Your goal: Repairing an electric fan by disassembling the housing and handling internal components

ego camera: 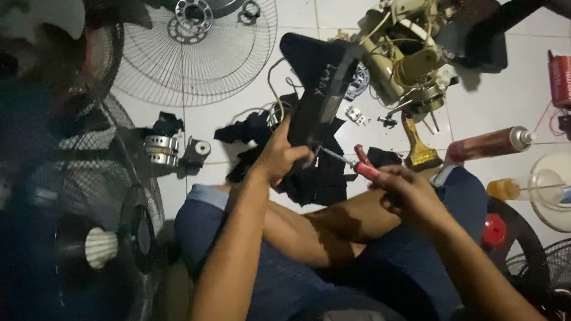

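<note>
While the left hand [283, 155] grips the black fan housing [321, 94], the right hand [405, 189] drives a red-handled screwdriver [355, 165] into it; turning steadily seems needed.

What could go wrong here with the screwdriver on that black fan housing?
The screwdriver points toward the left hand gripping the black housing; a slip might jab the fingers. The housing is held in the air, not braced, so it may twist. Any screw freed could get lost among the loose parts on the floor.
</note>
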